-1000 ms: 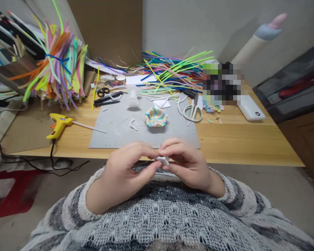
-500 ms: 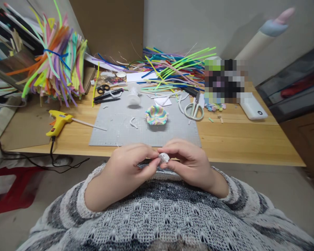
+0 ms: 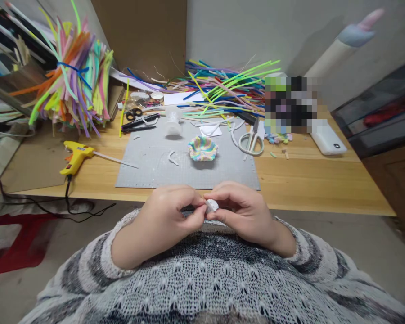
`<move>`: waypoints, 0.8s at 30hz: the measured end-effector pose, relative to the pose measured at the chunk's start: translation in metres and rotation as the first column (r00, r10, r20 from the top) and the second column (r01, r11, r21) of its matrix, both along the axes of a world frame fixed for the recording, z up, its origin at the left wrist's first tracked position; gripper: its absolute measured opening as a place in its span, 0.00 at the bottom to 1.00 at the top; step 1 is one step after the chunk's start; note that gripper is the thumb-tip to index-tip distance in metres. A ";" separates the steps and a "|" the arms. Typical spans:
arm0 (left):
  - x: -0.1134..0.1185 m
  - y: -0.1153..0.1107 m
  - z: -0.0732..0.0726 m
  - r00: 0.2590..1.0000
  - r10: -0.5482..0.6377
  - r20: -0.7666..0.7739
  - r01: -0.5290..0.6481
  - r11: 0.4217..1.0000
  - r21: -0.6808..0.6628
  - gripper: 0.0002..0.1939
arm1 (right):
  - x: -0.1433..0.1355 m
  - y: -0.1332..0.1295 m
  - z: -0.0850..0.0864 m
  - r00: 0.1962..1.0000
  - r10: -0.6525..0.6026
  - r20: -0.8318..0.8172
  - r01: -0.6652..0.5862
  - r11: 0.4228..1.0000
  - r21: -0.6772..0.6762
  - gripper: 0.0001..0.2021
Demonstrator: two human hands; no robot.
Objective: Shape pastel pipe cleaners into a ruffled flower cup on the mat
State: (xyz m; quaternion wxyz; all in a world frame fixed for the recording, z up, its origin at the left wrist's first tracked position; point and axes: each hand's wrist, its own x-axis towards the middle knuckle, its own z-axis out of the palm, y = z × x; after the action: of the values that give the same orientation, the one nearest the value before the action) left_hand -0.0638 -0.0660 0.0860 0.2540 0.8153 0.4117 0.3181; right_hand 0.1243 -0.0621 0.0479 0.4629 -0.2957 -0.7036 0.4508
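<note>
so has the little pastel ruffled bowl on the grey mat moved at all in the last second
No. The pastel ruffled bowl keeps its spot on the grey mat, right of the small white scrap. Only the camera shifted slightly.

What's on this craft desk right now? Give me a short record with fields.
Left hand: pinches a small white piece
Right hand: pinches the same piece from the other side
Grey mat: bears a pastel ruffled bowl
Glue gun: yellow, left of the mat
Scissors: right of the bowl
Pipe cleaners: piled at the back
</note>
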 end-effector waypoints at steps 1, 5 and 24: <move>0.001 0.000 -0.001 1.000 0.018 -0.008 -0.018 1.000 0.019 0.05 | 0.000 0.000 0.000 1.000 -0.005 -0.002 0.005 1.000 0.013 0.10; 0.004 0.000 -0.007 0.999 0.034 -0.027 -0.032 0.997 0.075 0.06 | -0.001 -0.002 -0.002 1.000 -0.006 -0.029 0.007 1.000 0.024 0.10; -0.030 0.028 -0.008 0.796 0.314 0.517 -0.368 0.930 0.001 0.05 | 0.003 0.002 -0.021 0.879 0.060 -0.473 -0.305 0.834 -0.460 0.12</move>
State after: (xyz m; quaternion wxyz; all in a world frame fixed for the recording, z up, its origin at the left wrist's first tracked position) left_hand -0.0940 -0.0382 0.0778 0.2501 0.6263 0.4534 0.5828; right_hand 0.1276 -0.0600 0.0272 0.4652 -0.2299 -0.4571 0.7223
